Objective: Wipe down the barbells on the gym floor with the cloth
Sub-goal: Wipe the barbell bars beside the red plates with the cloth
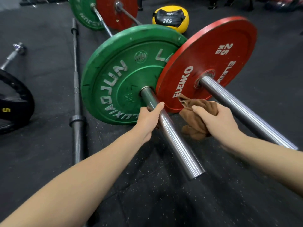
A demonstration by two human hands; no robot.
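Note:
Two loaded barbells lie side by side on the black gym floor. My left hand [148, 120] grips the chrome sleeve [177, 145] of the barbell with the green plate [121, 76], close to the plate. My right hand [216, 120] holds a bunched brown cloth [195, 123] between the two sleeves, just below the red 25 kg plate [208, 59]. The red plate's sleeve [246, 112] runs to the right of that hand, apart from it.
An empty dark barbell [76, 89] lies on the floor to the left. A black plate [14, 102] on a short bar sits at the far left edge. A yellow 2 kg ball [170, 20] rests behind the plates.

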